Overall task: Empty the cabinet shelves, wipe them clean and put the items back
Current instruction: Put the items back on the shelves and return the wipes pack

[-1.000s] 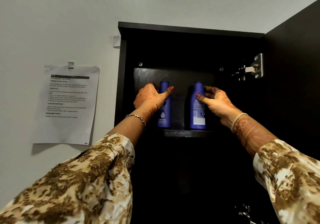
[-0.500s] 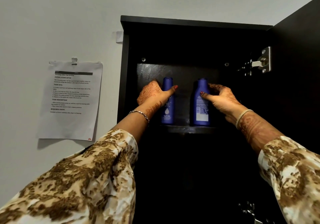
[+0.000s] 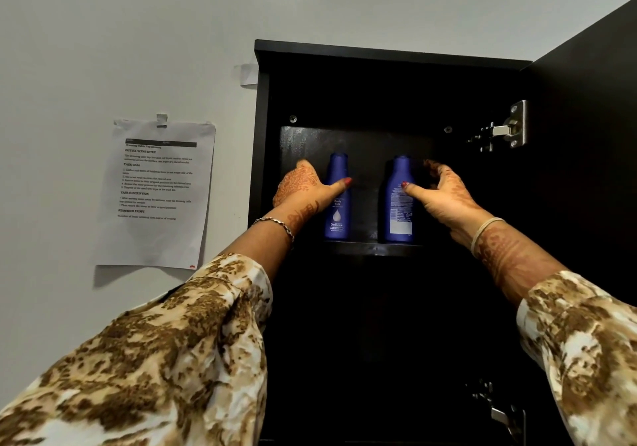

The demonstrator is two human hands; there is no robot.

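Two blue lotion bottles stand upright side by side on the top shelf [image 3: 374, 249] of a dark cabinet [image 3: 379, 56]. My left hand [image 3: 303, 187] is around the left bottle [image 3: 337, 218], with the thumb across its front and the fingers at its left side. My right hand [image 3: 444, 194] is just right of the right bottle [image 3: 398, 211]. Its thumb tip touches the bottle's edge. Its fingers are curled and spread, with a dark gap between them and the bottle.
The cabinet door [image 3: 586, 135] hangs open on the right, with a metal hinge [image 3: 510, 128] near its top and another hinge [image 3: 496, 411] low down. A printed paper sheet [image 3: 158, 194] is taped to the wall left of the cabinet. The space under the shelf is dark.
My right fingers have come off the right bottle and spread; only the thumb still touches it. My left hand stays on the left bottle. Both bottles remain standing on the shelf.
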